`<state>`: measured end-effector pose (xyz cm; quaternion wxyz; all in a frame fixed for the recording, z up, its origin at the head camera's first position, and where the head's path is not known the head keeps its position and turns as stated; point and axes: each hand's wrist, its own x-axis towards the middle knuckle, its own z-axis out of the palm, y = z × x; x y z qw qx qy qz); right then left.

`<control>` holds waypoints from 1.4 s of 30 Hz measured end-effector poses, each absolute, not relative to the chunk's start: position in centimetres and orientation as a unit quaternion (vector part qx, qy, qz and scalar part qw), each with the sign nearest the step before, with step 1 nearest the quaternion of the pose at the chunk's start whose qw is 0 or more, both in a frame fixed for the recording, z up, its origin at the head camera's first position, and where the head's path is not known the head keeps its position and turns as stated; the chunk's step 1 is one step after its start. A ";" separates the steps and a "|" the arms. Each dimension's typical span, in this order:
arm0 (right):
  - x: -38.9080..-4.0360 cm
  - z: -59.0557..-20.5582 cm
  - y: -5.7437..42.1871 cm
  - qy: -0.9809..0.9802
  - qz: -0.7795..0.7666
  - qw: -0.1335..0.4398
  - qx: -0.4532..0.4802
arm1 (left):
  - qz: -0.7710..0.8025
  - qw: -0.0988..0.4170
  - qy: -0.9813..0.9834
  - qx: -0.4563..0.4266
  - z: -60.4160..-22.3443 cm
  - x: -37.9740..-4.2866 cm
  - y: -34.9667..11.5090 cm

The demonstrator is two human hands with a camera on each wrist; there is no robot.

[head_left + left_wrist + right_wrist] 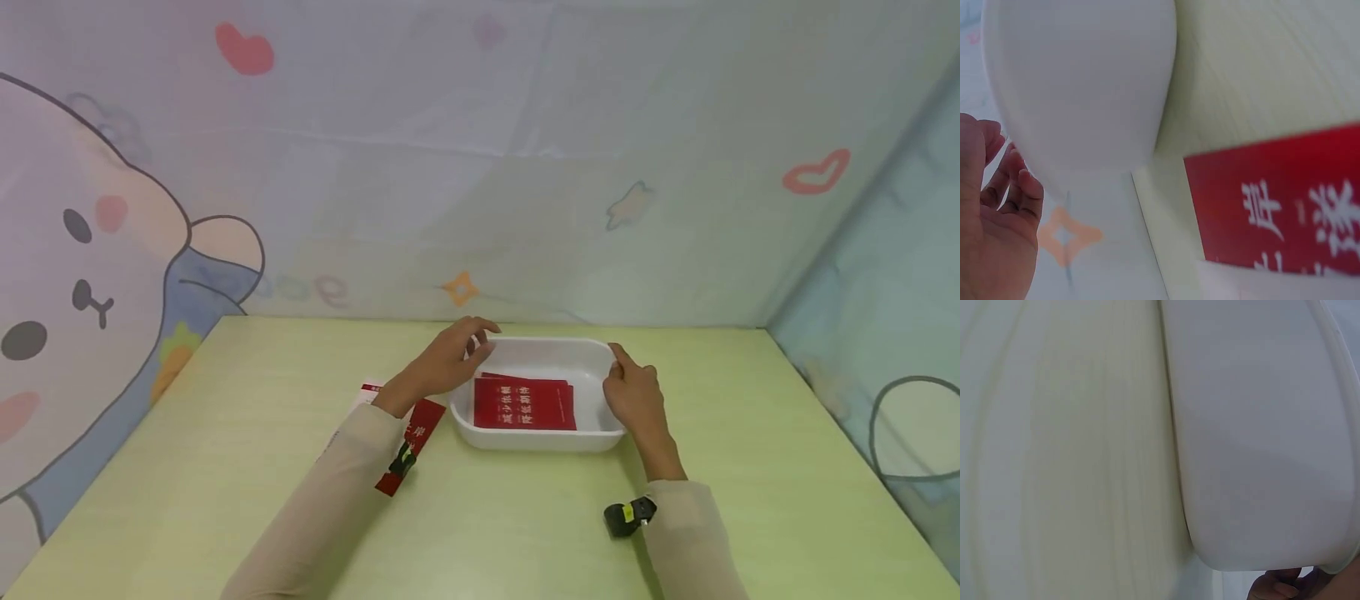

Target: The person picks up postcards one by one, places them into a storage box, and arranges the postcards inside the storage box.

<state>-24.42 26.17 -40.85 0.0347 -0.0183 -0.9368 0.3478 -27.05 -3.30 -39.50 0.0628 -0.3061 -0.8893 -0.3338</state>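
A white plastic tray (540, 440) with rounded corners sits on the table, red cards (525, 406) with white lettering stacked inside it. My left hand (452, 354) is at the tray's far left corner, fingers loosely bent. In the left wrist view its fingertips (1030, 184) are right at the rim, with a gap between thumb and fingers. On the other side, my right hand (636, 392) pinches the right end of the rim, index finger along the edge. The right wrist view shows its fingers (1272, 586) at the tray's end, partly hidden.
Left of the tray, partly under my left forearm, lie a red paper strip (424, 422) with white characters and a white sheet (363, 402). Behind the pale green table (510, 517) hangs a cloth (450, 167) printed with cartoons. Black wrist devices (628, 517) are strapped to both arms.
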 end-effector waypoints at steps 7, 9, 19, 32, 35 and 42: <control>-24.5 -40.7 25.9 -0.935 0.353 0.028 -0.030 | -0.343 0.089 -0.891 -0.284 -39.2 -26.7 -5.1; -24.5 -40.7 26.0 -0.936 0.350 0.028 -0.033 | -0.344 0.088 -0.892 -0.279 -39.1 -26.7 -5.3; -24.2 -40.6 25.7 -0.938 0.345 0.022 -0.034 | -0.363 0.066 -0.899 -0.235 -39.7 -26.5 -8.0; -23.8 -40.1 25.0 -0.943 0.329 0.026 -0.039 | -0.345 0.010 -0.916 -0.204 -39.7 -25.0 -12.0; -23.8 -40.1 25.0 -0.943 0.329 0.023 -0.042 | -0.346 -0.018 -0.916 -0.203 -39.7 -24.7 -12.5; -23.6 -39.8 25.2 -0.943 0.329 0.023 -0.045 | -0.313 -0.019 -0.924 -0.217 -40.1 -24.4 -13.7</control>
